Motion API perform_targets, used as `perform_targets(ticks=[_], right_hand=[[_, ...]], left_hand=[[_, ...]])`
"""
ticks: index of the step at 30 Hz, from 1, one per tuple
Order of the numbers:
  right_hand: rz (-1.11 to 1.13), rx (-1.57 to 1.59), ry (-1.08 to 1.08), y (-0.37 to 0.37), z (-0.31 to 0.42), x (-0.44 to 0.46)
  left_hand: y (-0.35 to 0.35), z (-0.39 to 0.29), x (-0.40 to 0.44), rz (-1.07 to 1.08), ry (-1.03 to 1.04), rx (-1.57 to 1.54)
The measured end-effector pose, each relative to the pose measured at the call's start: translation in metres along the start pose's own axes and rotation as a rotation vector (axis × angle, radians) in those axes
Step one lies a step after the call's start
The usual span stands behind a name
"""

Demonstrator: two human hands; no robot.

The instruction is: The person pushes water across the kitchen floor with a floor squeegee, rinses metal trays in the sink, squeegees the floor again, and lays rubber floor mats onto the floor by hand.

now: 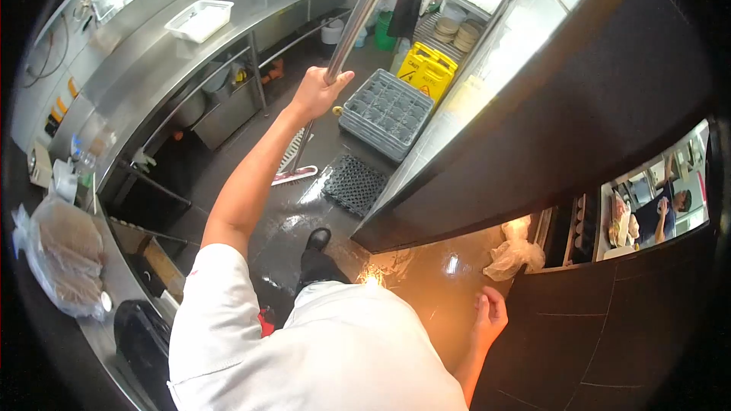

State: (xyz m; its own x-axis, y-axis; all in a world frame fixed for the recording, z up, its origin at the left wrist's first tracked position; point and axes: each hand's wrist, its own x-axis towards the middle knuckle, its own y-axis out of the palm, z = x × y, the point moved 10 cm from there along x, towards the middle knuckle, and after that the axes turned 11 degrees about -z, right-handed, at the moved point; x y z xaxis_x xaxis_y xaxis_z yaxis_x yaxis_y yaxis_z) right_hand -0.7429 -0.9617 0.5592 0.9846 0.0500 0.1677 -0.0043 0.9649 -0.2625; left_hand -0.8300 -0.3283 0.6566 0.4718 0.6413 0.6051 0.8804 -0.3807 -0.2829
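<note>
The metal pole (361, 17) is found gripped in the closed left hand (323, 90) at the upper centre of the frame, its long axis being slanted from the top edge down and leftward through the fist to a white-and-pink floor head (295, 175) near mid-frame. The right hand (489, 316) is held farther off at lower right, loosely curled, with nothing seen in it. Grey racks (387, 110) and a black mat (355, 185) are noted right of the pole's lower end.

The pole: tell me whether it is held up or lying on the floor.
Held up: the left hand grips the pole, which rises well above the hand.
</note>
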Motion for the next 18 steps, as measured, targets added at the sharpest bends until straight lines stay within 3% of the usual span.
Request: perform_targets(ticks=[5, 8, 14, 18], right_hand=[[-0.101, -0.046, -0.252, 0.096, 0.101, 0.021], [-0.170, -0.140, -0.351, 0.139, 0.123, 0.027], [-0.379, -0.066, -0.202, 0.149, 0.117, 0.025], [-0.478, -0.040, -0.075, 0.153, 0.107, -0.001]], left_hand=[[0.043, 0.037, 0.048, 0.066, -0.023, -0.120], [0.072, 0.068, 0.073, 0.144, -0.032, -0.170], [0.169, 0.095, 0.126, 0.303, 0.043, -0.183], [0.253, 0.121, 0.141, 0.443, -0.073, -0.180]])
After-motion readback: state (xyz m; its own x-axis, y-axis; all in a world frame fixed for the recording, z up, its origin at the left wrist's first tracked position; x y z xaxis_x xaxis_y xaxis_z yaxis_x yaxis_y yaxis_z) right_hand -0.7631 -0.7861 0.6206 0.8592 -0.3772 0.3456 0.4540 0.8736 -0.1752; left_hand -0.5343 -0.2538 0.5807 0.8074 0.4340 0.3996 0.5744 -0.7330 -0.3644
